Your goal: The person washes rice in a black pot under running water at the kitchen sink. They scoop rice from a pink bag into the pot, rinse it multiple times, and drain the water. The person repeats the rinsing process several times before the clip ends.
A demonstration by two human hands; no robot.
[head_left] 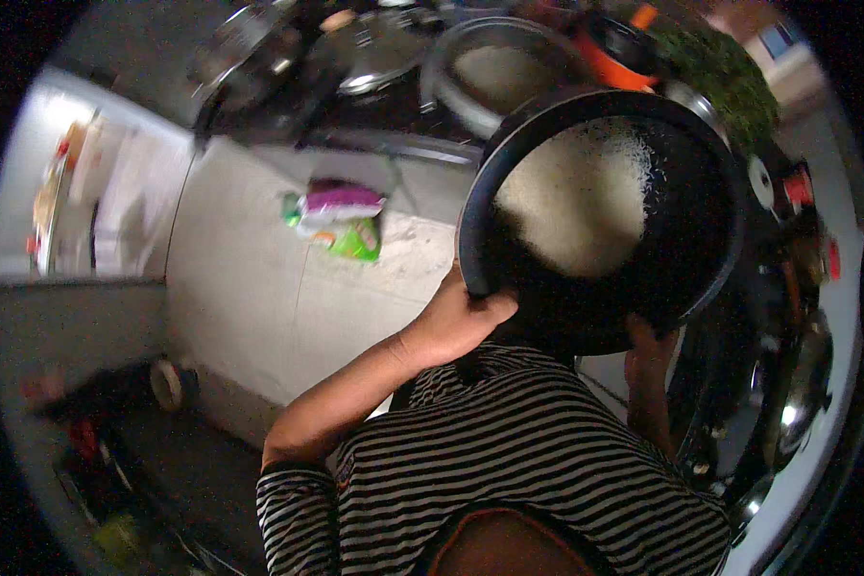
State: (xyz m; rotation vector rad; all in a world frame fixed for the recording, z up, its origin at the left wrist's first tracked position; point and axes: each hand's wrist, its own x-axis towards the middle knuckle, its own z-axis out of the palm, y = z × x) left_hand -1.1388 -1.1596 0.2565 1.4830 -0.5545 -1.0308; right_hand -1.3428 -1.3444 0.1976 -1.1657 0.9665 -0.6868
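A dark pot (696, 206) is held before a striped shirt (509, 432), its rim gripped by the left hand (463, 315) and, shadow permitting, apparently the right hand (649, 348), its pale contents (578, 206) liable to spill should either hold slip.

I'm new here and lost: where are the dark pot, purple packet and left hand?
Dark pot (693, 206): head view, its inner wall.
Purple packet (342, 201): head view, its purple face.
Left hand (458, 315): head view, its middle.
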